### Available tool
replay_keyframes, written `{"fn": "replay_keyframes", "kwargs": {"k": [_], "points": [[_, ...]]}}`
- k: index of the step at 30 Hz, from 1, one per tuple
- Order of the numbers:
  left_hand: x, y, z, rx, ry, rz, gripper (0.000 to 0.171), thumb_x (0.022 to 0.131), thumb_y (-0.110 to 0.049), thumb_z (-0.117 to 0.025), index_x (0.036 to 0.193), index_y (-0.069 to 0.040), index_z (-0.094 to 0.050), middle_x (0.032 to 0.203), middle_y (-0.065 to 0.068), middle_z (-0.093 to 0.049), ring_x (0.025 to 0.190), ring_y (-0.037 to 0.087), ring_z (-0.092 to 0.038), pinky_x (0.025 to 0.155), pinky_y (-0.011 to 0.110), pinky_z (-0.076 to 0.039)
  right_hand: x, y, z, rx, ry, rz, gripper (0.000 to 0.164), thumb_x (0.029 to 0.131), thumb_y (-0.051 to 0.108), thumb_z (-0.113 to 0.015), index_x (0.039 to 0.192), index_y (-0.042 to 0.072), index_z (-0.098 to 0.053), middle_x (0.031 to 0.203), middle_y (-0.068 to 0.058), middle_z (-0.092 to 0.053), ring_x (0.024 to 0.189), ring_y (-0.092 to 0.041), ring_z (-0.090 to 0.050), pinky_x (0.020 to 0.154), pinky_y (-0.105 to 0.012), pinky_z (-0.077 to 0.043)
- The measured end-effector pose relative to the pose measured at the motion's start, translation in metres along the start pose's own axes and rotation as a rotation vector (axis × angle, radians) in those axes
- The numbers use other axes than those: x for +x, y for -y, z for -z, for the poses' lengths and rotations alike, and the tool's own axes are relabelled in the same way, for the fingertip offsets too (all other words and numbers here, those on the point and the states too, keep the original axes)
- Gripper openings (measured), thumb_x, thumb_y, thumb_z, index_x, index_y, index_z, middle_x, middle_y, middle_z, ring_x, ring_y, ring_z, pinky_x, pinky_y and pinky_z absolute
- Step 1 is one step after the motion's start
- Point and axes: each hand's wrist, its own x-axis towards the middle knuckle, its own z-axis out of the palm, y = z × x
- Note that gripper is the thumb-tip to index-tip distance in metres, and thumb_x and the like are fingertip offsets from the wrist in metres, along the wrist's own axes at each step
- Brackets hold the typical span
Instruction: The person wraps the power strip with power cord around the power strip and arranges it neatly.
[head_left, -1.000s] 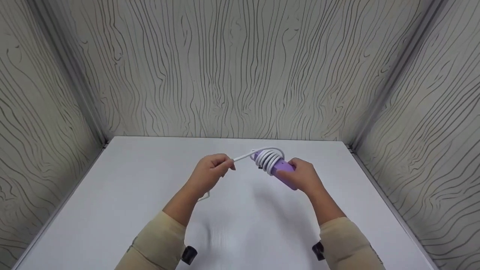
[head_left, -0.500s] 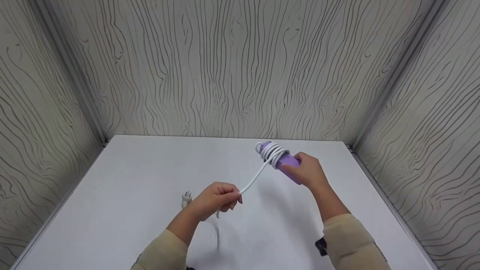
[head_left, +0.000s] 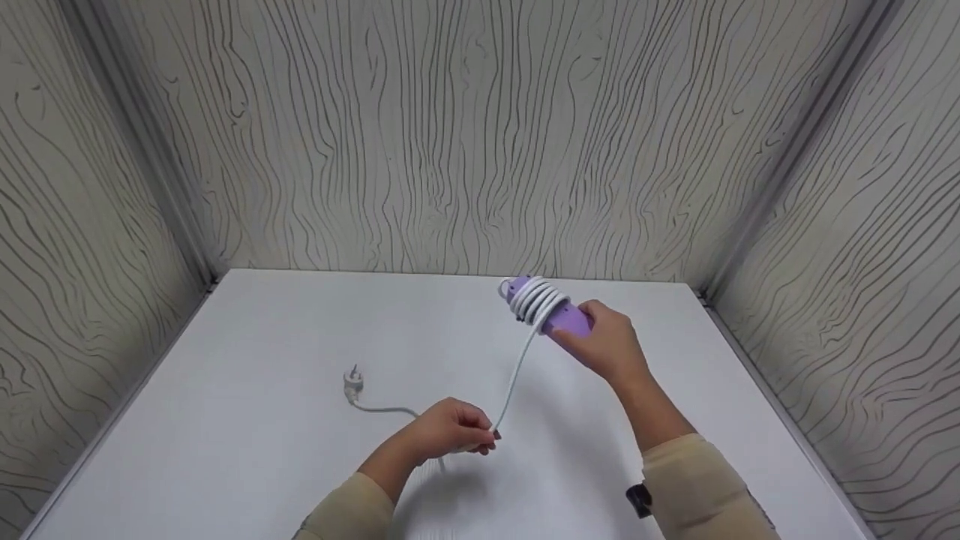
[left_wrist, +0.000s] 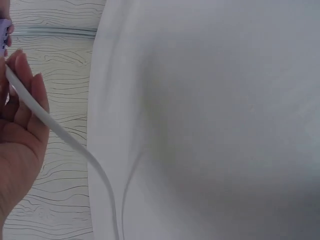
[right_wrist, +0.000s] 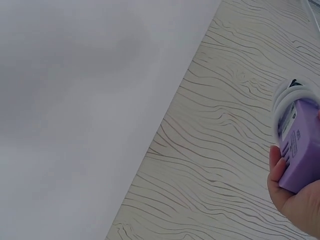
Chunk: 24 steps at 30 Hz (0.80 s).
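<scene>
My right hand (head_left: 611, 345) grips the lower end of a purple power strip (head_left: 572, 321), tilted up and to the left above the table. White cord (head_left: 534, 300) is wound in several turns around its upper part. From the coils a length of cord runs down to my left hand (head_left: 454, 429), which pinches it between thumb and fingers. Past that hand the cord goes left to a white plug (head_left: 353, 381) with its pins upward. In the right wrist view the strip (right_wrist: 302, 145) shows a label and dark slots, fingers curled around its edge. The left wrist view shows the cord (left_wrist: 65, 135) trailing from the fingers.
The white table (head_left: 285, 322) lies under both hands. Wood-grain panels (head_left: 450, 135) enclose it at the back and both sides. A black wrist-worn piece (head_left: 639, 500) sits by the right sleeve.
My left hand has moved down and slightly right with the cord, from level with the strip to well below it. The plug has come into sight at left. The right hand keeps its grip.
</scene>
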Motion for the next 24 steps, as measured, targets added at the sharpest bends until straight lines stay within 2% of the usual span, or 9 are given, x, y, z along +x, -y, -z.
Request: {"fn": "replay_keyframes", "kwargs": {"k": [5, 7, 12, 15, 19, 22, 24], "points": [[0.009, 0.005, -0.003, 0.142, -0.053, 0.014, 0.009, 0.081, -0.015, -0.068, 0.081, -0.006, -0.07, 0.076, 0.001, -0.066, 0.071, 0.014, -0.06, 0.065, 0.027, -0.048, -0.007, 0.01, -0.005, 0.015, -0.074, 0.072, 0.056, 0.075, 0.04, -0.069, 0.117, 0.006, -0.053, 0.108, -0.014, -0.061, 0.096, -0.029, -0.057, 0.079, -0.047, -0.047], [0.012, 0.005, -0.004, 0.189, -0.062, 0.001, 0.01, 0.08, -0.015, -0.069, 0.079, -0.005, -0.069, 0.073, -0.001, -0.065, 0.068, 0.011, -0.056, 0.062, 0.025, -0.045, -0.008, 0.012, -0.007, 0.017, -0.117, 0.112, 0.056, 0.075, 0.038, -0.071, 0.116, 0.004, -0.053, 0.107, -0.014, -0.061, 0.095, -0.029, -0.057, 0.079, -0.047, -0.047], [0.017, 0.005, -0.006, 0.257, -0.019, -0.028, 0.013, 0.078, -0.015, -0.071, 0.069, -0.009, -0.064, 0.067, -0.002, -0.063, 0.061, 0.009, -0.048, 0.055, 0.023, -0.039, -0.012, 0.015, -0.011, 0.02, -0.188, 0.158, 0.054, 0.075, 0.035, -0.072, 0.115, 0.003, -0.054, 0.104, -0.014, -0.062, 0.092, -0.028, -0.058, 0.078, -0.045, -0.047], [0.019, 0.007, -0.004, 0.272, -0.024, -0.018, 0.013, 0.079, -0.016, -0.07, 0.069, -0.012, -0.063, 0.067, -0.002, -0.063, 0.06, 0.01, -0.048, 0.053, 0.024, -0.039, -0.013, 0.017, -0.008, 0.042, -0.174, 0.143, 0.055, 0.075, 0.037, -0.072, 0.115, 0.004, -0.054, 0.105, -0.013, -0.061, 0.093, -0.028, -0.057, 0.078, -0.046, -0.047], [0.022, 0.015, 0.004, 0.31, -0.118, -0.018, 0.007, 0.082, -0.017, -0.068, 0.076, -0.015, -0.065, 0.073, -0.004, -0.063, 0.067, 0.011, -0.054, 0.06, 0.027, -0.043, -0.014, 0.017, -0.004, 0.071, -0.102, 0.107, 0.057, 0.074, 0.041, -0.071, 0.115, 0.007, -0.055, 0.106, -0.012, -0.062, 0.094, -0.028, -0.057, 0.077, -0.045, -0.048], [0.022, 0.018, 0.011, 0.314, -0.166, -0.052, 0.003, 0.083, -0.018, -0.066, 0.083, -0.015, -0.067, 0.078, -0.006, -0.064, 0.076, 0.011, -0.057, 0.069, 0.029, -0.046, -0.014, 0.017, -0.001, 0.072, -0.052, 0.082, 0.056, 0.073, 0.043, -0.071, 0.115, 0.009, -0.056, 0.106, -0.012, -0.062, 0.093, -0.027, -0.057, 0.076, -0.044, -0.049], [0.022, 0.017, 0.014, 0.277, -0.152, -0.088, 0.007, 0.084, -0.019, -0.066, 0.088, -0.015, -0.068, 0.082, -0.005, -0.065, 0.079, 0.013, -0.058, 0.073, 0.031, -0.047, -0.014, 0.016, 0.001, 0.065, -0.034, 0.071, 0.056, 0.073, 0.043, -0.07, 0.116, 0.009, -0.055, 0.106, -0.012, -0.061, 0.093, -0.027, -0.057, 0.076, -0.044, -0.049]]}}
